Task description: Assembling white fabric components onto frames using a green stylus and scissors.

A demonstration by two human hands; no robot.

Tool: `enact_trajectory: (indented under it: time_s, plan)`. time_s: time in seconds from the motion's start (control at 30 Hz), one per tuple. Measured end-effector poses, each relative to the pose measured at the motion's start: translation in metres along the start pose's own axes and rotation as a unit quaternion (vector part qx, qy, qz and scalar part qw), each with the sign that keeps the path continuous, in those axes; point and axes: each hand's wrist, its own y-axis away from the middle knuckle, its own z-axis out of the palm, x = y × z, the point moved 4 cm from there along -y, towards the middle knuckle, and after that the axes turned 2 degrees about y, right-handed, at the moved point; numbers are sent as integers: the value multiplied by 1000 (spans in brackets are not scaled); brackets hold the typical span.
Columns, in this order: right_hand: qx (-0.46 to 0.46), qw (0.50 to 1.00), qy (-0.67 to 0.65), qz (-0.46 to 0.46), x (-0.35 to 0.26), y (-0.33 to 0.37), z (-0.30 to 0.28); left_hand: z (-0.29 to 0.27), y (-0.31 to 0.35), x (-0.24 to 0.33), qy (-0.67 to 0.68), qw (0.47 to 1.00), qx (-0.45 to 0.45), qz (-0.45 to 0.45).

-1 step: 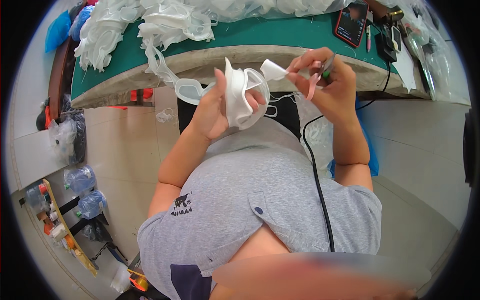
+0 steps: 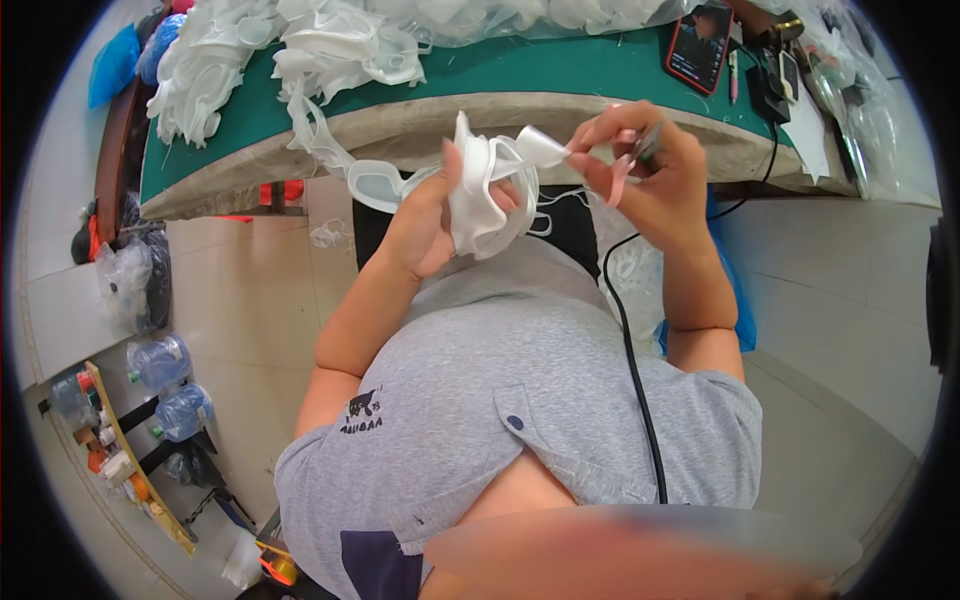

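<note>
1. Spanning your 11 to 1 o'clock: one table (image 2: 560, 75), green-topped, its near edge faced in pale, wrinkled material.
2. White shaped pieces (image 2: 345, 50), heaped on the table, 10 to 12 o'clock; a linked strand (image 2: 378, 183) trails over the edge toward your left hand (image 2: 425, 225).
3. One red-edged phone (image 2: 700, 50), between 1 and 2 o'clock; a pink pen (image 2: 734, 78) just beside it.
4. One black cable (image 2: 632, 350), running from 2 o'clock down across your grey shirt (image 2: 520, 400) to 5 o'clock.
5. Pale tiled floor (image 2: 255, 290), 9 o'clock; two clear blue bottles (image 2: 160, 360) between 8 and 9 o'clock.
6. One white bundle (image 2: 475, 205), at 12 o'clock, in front of the table edge: smooth, wavy-rimmed, layered, with looped openings on its right side.
7. Your left hand, 11 o'clock: curled about the bundle, thumb upright on its left side, fingertips showing through an opening.
8. Your right hand (image 2: 665, 180), 2 o'clock: thumb and forefinger pinching the tip of a white flap (image 2: 541, 148) drawn out from the bundle; pink-handled scissors (image 2: 619, 182) tucked in the same hand, blade spread impossible to tell.
</note>
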Motion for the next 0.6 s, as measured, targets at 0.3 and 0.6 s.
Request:
enact_trajectory:
  time_s: [0.3, 0.6]
  plan:
    - [-10, 1000, 13, 23, -6, -1, 7, 1, -2, -2, -63, 990, 96, 77]
    - [-138, 969, 11, 206, 17, 17, 12, 4, 6, 0, 0, 984, 87, 157]
